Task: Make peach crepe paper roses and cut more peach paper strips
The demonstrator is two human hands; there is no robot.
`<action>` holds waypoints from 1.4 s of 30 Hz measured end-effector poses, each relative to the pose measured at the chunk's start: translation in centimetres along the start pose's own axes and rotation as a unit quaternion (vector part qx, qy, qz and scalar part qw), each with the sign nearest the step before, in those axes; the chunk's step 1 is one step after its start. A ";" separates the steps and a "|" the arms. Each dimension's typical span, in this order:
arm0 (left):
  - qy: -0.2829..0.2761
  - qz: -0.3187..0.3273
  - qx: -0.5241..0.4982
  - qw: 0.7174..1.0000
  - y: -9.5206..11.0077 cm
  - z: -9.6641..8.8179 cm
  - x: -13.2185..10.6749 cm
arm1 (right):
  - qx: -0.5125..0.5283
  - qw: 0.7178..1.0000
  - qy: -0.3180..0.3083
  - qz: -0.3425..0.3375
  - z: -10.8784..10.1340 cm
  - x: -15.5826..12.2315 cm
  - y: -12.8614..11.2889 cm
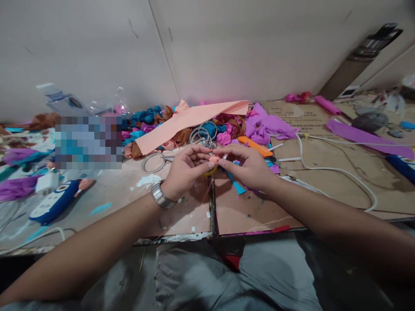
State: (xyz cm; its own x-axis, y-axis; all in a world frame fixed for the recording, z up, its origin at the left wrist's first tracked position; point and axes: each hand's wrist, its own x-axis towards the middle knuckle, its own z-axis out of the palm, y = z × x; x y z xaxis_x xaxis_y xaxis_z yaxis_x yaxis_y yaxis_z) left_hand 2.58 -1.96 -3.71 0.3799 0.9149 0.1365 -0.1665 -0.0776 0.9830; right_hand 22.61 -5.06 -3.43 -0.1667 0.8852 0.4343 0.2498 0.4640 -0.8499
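Note:
Over the middle of the table, a small peach crepe-paper rosette (214, 160) is pinched between the fingertips of both hands. My left hand (190, 167), with a metal watch on its wrist, grips it from the left with thumb and fingers. From the right, my right hand (245, 165) closes thumb and fingers on the same rosette. Behind the hands lie metal scissors and rings (202, 134). A long peach crepe-paper strip (191, 123) rests on a heap of crumpled paper. A blue paper strip (236, 185) lies just below my right hand.
An orange cutter (255, 146) lies behind my right hand. A white cable (343, 170) curves over cardboard (350, 190) on the right. A blue-and-white device (53, 203) sits at left. A tall flask (359, 62) stands by the wall, and purple crepe paper (269, 125) lies nearby.

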 end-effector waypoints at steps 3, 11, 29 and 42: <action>-0.007 0.014 0.010 1.000 0.1 0.0 -0.1 | 0.047 0.998 -0.004 0.048 0.1 0.0 0.0; 0.002 0.028 0.039 0.999 0.4 0.1 -0.1 | 0.017 1.000 -0.004 0.013 0.0 0.1 -0.1; 0.009 0.091 0.064 0.994 0.3 0.2 -0.4 | 0.108 0.993 0.030 0.033 0.5 0.0 0.4; 0.029 0.093 0.072 0.993 0.6 0.5 -0.6 | 0.091 0.996 -0.002 0.007 0.2 -0.1 0.2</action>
State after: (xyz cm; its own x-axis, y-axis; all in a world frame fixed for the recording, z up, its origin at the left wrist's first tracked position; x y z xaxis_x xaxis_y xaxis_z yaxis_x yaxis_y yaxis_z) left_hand 2.72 -2.71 -3.11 0.3007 0.9007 0.3136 -0.0949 -0.2989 0.9496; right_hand 22.45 -5.10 -3.69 -0.1684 0.8911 0.4213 0.0752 0.4378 -0.8959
